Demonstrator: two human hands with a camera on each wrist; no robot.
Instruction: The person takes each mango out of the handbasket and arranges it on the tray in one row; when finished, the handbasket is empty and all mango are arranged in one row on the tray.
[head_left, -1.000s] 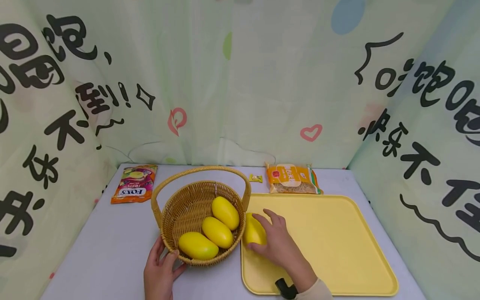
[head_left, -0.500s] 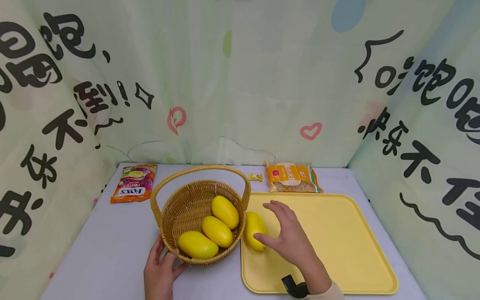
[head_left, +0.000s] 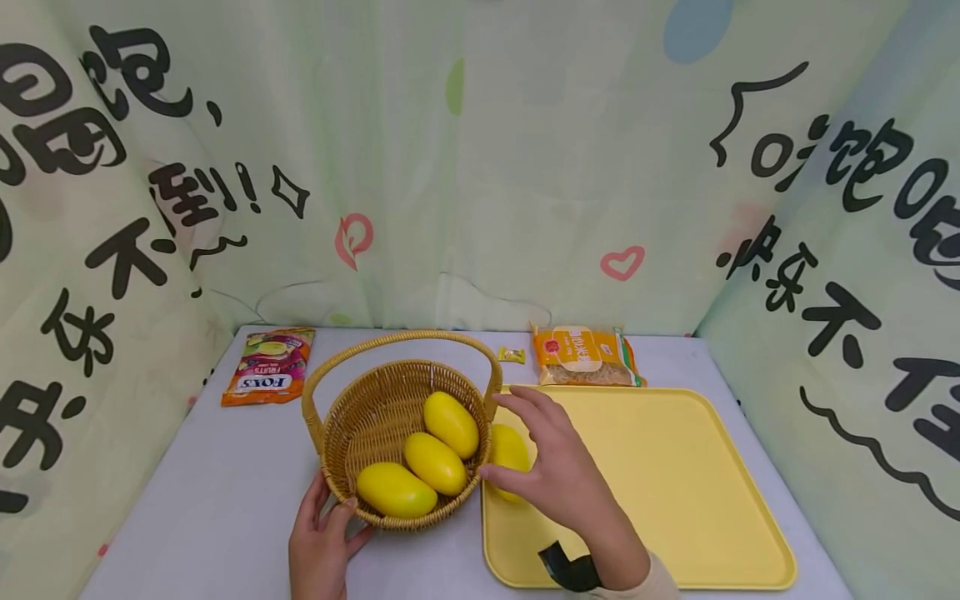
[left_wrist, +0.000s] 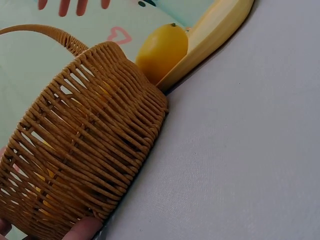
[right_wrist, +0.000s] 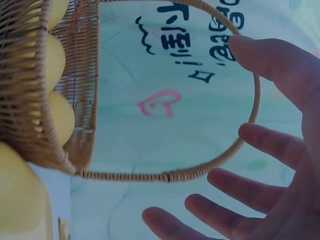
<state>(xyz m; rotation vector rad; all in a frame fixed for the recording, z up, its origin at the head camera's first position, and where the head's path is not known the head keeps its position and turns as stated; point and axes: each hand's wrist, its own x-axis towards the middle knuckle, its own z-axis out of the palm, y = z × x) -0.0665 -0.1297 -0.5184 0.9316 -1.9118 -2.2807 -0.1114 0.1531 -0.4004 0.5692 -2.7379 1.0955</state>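
Observation:
A wicker basket (head_left: pixel 375 408) with a tall hoop handle stands tilted toward the head camera, three yellow mangoes (head_left: pixel 396 490) lying inside. My left hand (head_left: pixel 321 533) holds its near left side, thumb at the rim and fingers against the outer wall; its fingertips show low in the left wrist view. Another mango (head_left: pixel 510 454) rests on the left edge of a yellow tray (head_left: pixel 637 492), right beside the basket. Over that mango my right hand (head_left: pixel 558 471) hovers with thumb and fingers spread apart, holding nothing. Its fingertips come close to the basket's right rim and partly hide the mango.
An orange and red candy bag (head_left: pixel 270 367) lies at the back left. Behind the tray is an orange food packet (head_left: pixel 585 357), with a small yellow wrapped sweet (head_left: pixel 512 356) to its left. Printed curtains (head_left: pixel 525 208) enclose the white table (head_left: pixel 217 483).
The right hand draws back right from the tray's mango, then returns left over it toward the basket. That mango is uncovered, then partly hidden again. The left hand and basket stay in place.

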